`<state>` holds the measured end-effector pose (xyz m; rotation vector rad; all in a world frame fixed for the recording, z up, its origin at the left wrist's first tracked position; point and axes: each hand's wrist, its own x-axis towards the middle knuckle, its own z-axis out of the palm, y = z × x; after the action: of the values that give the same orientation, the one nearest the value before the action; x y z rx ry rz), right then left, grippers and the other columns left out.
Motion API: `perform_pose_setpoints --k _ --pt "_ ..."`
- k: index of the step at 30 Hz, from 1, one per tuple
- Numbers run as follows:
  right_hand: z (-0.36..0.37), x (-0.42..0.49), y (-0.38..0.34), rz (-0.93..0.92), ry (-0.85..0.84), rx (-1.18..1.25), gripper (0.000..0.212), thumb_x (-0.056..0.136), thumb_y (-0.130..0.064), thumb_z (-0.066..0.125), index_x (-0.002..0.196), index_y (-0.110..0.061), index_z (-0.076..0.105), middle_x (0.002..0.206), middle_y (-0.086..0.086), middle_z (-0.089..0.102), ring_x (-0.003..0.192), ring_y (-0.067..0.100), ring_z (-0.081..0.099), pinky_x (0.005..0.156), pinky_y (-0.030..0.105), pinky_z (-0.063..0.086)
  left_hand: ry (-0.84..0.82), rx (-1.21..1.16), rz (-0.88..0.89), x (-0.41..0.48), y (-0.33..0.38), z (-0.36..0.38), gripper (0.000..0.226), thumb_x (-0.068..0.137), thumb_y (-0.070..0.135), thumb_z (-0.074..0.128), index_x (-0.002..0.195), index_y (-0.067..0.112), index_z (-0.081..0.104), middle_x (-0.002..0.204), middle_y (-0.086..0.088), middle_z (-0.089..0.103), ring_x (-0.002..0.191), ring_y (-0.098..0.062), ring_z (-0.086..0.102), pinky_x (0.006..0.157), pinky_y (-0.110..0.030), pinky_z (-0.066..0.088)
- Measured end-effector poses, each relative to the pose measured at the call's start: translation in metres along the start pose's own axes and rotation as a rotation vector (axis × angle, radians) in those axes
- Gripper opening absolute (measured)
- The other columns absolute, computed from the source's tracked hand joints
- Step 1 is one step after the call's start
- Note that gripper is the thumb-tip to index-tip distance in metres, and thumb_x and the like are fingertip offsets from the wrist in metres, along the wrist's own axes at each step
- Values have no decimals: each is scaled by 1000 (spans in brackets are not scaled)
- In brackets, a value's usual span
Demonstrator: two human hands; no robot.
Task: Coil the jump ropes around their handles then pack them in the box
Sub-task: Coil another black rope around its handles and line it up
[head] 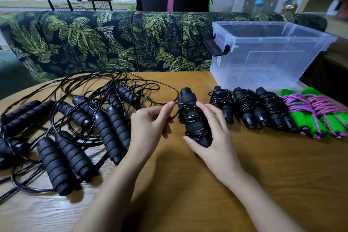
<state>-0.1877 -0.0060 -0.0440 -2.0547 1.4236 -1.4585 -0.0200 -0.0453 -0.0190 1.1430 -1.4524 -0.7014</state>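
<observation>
Desk carries all items. Box at far right, no rope in it yet. Loose ropes lie tangled at left. The free cord runs back into them, so a snag could jerk coils off. Mid-desk, right grip curls round handle pair w/ partial wraps; left grip pinches the cord — slack tension = wraps slip.

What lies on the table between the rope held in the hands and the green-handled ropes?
Three coiled black ropes lie there side by side, as the head view shows.
</observation>
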Motion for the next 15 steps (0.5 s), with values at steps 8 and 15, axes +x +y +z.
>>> perform_pose_setpoints --k 8,15 --pt "-4 1 -6 146 -149 413 74 73 -36 77 141 -32 46 140 -17 48 132 17 50 109 47 42 -166 -341 -215 2 3 -1 38 89 39 61 75 8 76 68 -6 69 73 -14 64 74 -28 57" --pt "-7 4 -3 149 -238 173 79 82 -35 69 151 -33 32 144 -28 40 137 -3 35 113 24 33 8 -232 -183 2 -4 3 52 82 43 76 66 -6 68 70 -30 64 66 -20 60 73 -47 59"
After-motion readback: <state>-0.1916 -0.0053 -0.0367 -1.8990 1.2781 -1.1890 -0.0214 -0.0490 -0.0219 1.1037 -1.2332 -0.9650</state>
